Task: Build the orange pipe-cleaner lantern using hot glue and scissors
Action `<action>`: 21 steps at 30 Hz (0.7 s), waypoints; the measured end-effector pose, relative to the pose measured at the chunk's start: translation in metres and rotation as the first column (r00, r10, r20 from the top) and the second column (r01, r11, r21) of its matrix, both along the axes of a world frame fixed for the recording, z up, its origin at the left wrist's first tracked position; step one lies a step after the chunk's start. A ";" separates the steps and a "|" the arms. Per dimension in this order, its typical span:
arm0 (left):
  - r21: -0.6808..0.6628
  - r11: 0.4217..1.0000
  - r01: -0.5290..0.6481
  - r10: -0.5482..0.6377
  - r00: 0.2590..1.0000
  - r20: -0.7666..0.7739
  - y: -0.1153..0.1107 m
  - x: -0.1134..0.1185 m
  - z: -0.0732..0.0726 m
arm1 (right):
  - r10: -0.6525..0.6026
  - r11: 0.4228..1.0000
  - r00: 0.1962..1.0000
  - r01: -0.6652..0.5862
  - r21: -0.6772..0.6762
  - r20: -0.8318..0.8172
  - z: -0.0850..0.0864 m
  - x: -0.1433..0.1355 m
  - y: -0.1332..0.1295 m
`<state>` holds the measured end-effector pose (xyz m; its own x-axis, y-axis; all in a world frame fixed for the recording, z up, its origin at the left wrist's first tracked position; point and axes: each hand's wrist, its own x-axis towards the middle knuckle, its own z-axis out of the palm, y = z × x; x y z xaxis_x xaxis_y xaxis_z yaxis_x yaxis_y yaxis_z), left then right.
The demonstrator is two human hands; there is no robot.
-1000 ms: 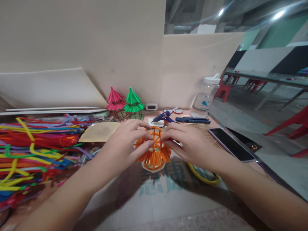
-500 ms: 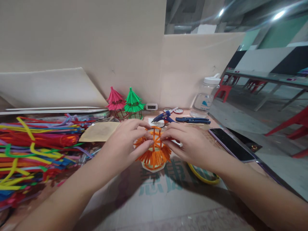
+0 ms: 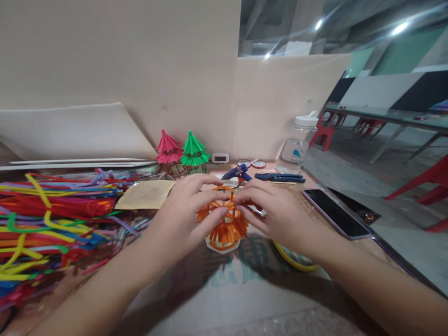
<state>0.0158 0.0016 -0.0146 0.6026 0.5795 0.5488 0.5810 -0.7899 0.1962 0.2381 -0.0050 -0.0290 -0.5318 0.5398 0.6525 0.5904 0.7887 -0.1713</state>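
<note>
An orange pipe-cleaner pavilion [image 3: 227, 230] stands on a pale many-sided base [image 3: 223, 247] in front of me. It has a fringed, skirt-like lower roof and an open frame of posts on top. My left hand [image 3: 196, 203] pinches the frame from the left, thumb and fingertips at its near side. From the right, my right hand [image 3: 268, 203] closes its thumb and fingers on the same frame. The fingers cover part of the upper frame. Behind stand a pink pavilion [image 3: 169, 147] and a green pavilion [image 3: 193, 148] with pointed roofs.
Piled pipe cleaners [image 3: 52, 219] lie at the left beside a tan sheet [image 3: 143, 195]. Behind my hands are a glue gun [image 3: 238, 173], blue-handled pliers [image 3: 280, 178] and a water bottle [image 3: 296, 147]. At right lie a phone [image 3: 336, 214] and a yellow tape roll [image 3: 294, 261].
The view has tilted up slightly, so things sit a little lower. Both hands stay at the orange frame, with the fingers shifted only slightly.
</note>
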 end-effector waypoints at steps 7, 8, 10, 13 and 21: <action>0.155 0.988 -0.011 -0.003 0.996 0.093 -0.016 0.012 -0.006 | -0.003 0.992 0.996 0.013 0.122 -0.084 0.005 -0.001 -0.006; 0.160 0.987 -0.011 -0.006 0.995 0.103 -0.018 0.013 -0.006 | -0.006 0.990 0.996 0.018 0.139 -0.091 0.005 -0.001 -0.007; 0.162 0.987 -0.008 -0.014 0.991 0.133 -0.021 0.015 -0.006 | -0.007 0.984 0.995 0.025 0.179 -0.104 0.004 -0.001 -0.009; 0.156 0.988 0.015 -0.046 0.979 0.198 -0.027 0.019 -0.004 | -0.009 0.969 0.993 0.038 0.243 -0.118 0.003 0.000 -0.013; 0.017 0.981 0.194 -0.189 0.924 0.333 -0.038 0.024 -0.009 | 0.153 0.930 0.952 -0.048 0.364 -0.266 0.010 0.005 -0.017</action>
